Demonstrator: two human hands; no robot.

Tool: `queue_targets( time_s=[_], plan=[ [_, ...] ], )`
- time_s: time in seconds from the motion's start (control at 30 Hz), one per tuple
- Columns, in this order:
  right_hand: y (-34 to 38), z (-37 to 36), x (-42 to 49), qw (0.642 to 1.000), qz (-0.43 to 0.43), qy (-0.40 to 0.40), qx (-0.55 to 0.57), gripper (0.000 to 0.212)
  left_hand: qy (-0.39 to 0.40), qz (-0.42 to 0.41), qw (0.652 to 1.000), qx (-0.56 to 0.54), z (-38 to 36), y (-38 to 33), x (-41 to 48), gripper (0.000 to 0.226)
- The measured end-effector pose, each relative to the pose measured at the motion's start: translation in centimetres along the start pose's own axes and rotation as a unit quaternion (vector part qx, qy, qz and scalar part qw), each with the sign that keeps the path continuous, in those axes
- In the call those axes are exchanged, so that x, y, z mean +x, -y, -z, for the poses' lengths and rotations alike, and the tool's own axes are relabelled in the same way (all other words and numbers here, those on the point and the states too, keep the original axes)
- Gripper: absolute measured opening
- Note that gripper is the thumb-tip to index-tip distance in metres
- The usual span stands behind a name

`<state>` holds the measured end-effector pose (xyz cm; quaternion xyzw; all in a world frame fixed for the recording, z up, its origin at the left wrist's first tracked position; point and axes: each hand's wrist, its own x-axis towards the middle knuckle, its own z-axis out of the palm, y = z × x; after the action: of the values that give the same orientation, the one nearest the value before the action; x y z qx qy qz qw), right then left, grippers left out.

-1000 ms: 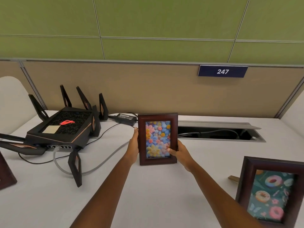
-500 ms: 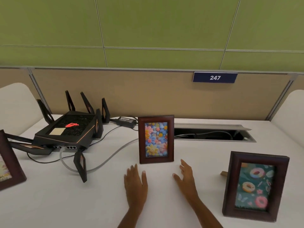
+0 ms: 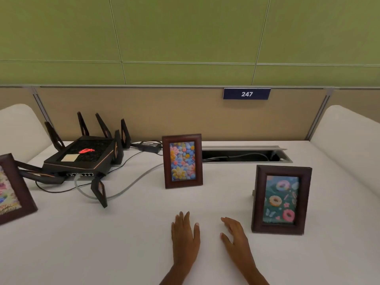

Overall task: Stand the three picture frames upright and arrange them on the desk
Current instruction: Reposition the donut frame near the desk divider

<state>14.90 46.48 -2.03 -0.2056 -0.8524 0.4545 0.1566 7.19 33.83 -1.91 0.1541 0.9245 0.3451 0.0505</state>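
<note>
Three dark wooden picture frames stand upright on the white desk (image 3: 123, 243). The flower frame (image 3: 182, 161) is in the middle, toward the back. To the right and nearer stands the doughnut frame (image 3: 280, 199). A third frame (image 3: 12, 189) is at the left edge, partly cut off. My left hand (image 3: 185, 236) lies flat on the desk in front of the flower frame, fingers apart, holding nothing. My right hand (image 3: 234, 235) rests beside it, open and empty, a little left of the doughnut frame.
A black router (image 3: 82, 159) with several antennas sits at the back left, with grey and black cables (image 3: 123, 188) trailing toward the flower frame. An open cable slot (image 3: 244, 156) runs along the back. A tan partition with a "247" sign (image 3: 246, 94) stands behind.
Both hands let go of the flower frame and drew back toward me onto the desk. The frame stays standing. The view shifted so the left frame shows more.
</note>
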Motion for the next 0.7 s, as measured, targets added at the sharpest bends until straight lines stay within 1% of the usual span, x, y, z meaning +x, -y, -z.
queue_targets(
  time_s=[0.13, 0.23, 0.43, 0.6, 0.7],
  plan=[
    [-1.2, 2.2, -1.6, 0.999, -0.006, -0.033, 0.017, 0.036, 0.022, -0.001, 0.998, -0.065, -1.3, -2.5, -0.9, 0.050],
    [-2.2, 4.4, -2.6, 0.996, -0.030, -0.064, 0.050, 0.033, 0.052, -0.013, 0.994, -0.096, -2.4, -4.8, -1.2, 0.052],
    [-4.4, 9.4, -4.1, 0.981, -0.049, -0.175, 0.060, 0.032, 0.116, -0.059, 0.977, -0.171, -3.8, -9.5, -1.2, 0.056],
    [-5.4, 12.9, -3.7, 0.958, -0.055, -0.274, 0.073, 0.032, 0.199, -0.039, 0.961, -0.189, -4.1, -12.4, 0.3, 0.060],
    [-6.0, 14.8, -2.7, 0.954, -0.083, -0.278, 0.080, 0.037, 0.225, -0.013, 0.951, -0.213, -4.2, -13.7, 1.3, 0.059]
  ],
)
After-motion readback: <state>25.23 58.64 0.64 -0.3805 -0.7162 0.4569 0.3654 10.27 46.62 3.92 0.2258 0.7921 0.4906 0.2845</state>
